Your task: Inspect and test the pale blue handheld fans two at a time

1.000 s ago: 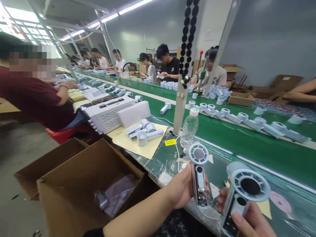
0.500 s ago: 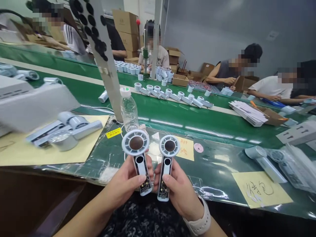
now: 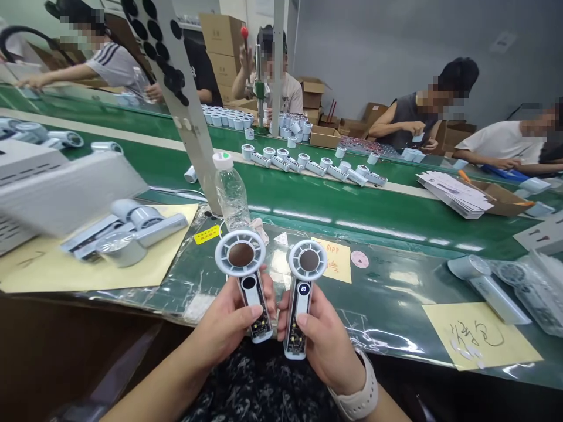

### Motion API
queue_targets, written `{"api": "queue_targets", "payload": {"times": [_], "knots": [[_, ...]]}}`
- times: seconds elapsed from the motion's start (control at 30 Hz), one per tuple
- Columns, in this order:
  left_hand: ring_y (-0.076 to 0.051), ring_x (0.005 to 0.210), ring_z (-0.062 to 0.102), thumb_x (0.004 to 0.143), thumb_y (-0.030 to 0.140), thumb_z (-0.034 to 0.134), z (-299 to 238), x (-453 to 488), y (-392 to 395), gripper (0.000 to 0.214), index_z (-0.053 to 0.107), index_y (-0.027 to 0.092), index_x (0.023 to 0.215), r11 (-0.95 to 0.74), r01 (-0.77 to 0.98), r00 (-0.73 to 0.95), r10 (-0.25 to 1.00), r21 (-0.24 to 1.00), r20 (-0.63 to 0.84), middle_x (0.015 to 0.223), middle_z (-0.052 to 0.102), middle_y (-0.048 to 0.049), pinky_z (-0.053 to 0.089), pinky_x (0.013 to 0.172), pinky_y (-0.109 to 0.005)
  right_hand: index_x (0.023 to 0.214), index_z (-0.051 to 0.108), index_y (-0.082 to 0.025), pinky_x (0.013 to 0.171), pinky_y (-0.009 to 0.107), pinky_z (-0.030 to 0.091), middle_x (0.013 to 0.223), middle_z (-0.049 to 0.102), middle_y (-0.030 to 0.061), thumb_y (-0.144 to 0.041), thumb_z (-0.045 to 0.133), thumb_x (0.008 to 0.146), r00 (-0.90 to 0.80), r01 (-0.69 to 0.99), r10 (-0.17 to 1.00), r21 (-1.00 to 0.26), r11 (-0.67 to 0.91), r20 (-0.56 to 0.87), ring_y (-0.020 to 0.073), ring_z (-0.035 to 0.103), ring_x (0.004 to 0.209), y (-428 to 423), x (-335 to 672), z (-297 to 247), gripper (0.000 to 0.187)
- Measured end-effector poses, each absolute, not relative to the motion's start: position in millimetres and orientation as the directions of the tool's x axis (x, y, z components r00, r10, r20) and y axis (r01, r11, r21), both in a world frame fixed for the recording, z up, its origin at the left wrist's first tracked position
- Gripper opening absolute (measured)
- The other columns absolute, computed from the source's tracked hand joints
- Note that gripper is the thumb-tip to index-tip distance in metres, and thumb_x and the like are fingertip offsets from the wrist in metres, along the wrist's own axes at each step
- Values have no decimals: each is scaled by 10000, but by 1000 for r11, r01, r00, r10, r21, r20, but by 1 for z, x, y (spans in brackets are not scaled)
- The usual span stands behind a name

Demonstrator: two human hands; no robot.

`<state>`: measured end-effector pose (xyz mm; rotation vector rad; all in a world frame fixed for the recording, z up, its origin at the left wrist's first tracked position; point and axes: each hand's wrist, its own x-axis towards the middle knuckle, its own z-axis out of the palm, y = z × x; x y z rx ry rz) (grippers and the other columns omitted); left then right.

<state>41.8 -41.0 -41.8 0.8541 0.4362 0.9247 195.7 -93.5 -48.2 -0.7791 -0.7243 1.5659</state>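
1. Closest to the body, the left hand (image 3: 233, 322) curls snugly round one pale-blue fan (image 3: 248, 285), thumb on its handle.
2. Just beside it, the right hand (image 3: 323, 337) is closed on a second fan (image 3: 303, 300), its display showing 20; both fans stand apart, heads up, above the edge of the surface (image 3: 391, 319).
3. Past them, a clear bottle (image 3: 233, 196) stands upright.
4. Farther, similar units (image 3: 314, 166) line the green belt (image 3: 285, 200).
5. Beyond sit co-workers (image 3: 398, 120).
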Motion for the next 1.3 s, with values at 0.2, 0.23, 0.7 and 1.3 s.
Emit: {"api": "queue_targets", "payload": {"times": [0.2, 0.23, 0.7, 1.3], "knots": [[-140, 696, 592, 753, 301, 785, -45, 42, -38, 345, 633, 238, 1056, 342, -528, 456, 886, 777, -81, 824, 616, 9, 543, 653, -270, 1038, 596, -224, 569, 249, 515, 884, 611, 7, -454, 680, 844, -80, -582, 990, -801, -142, -117, 120, 588, 645, -97, 195, -58, 312], [-149, 692, 601, 750, 320, 787, -46, 41, -39, 369, 628, 243, 1074, 353, -525, 482, 873, 774, -70, 826, 617, 9, 548, 646, -285, 1055, 591, -226, 576, 251, 518, 887, 612, 6, -447, 683, 847, -93, -580, 991, -803, -136, -101, 124, 596, 655, -98, 195, -60, 317], [-182, 588, 654, 793, 386, 745, -34, 44, -38, 226, 653, 218, 913, 310, -414, 620, 784, 856, 16, 721, 670, -13, 572, 516, -296, 1182, 554, -246, 661, 286, 502, 889, 585, 0, -446, 675, 878, -122, -533, 993, -844, -61, 5, 145, 565, 734, -97, 195, -51, 384], [-182, 699, 607, 762, 348, 756, -34, 44, -42, 256, 664, 249, 979, 389, -449, 562, 823, 804, -85, 816, 654, -8, 535, 634, -314, 1054, 579, -217, 515, 224, 516, 806, 689, -8, -443, 761, 786, 62, -617, 969, -772, -151, -239, 114, 616, 578, -98, 197, -56, 395]]}}
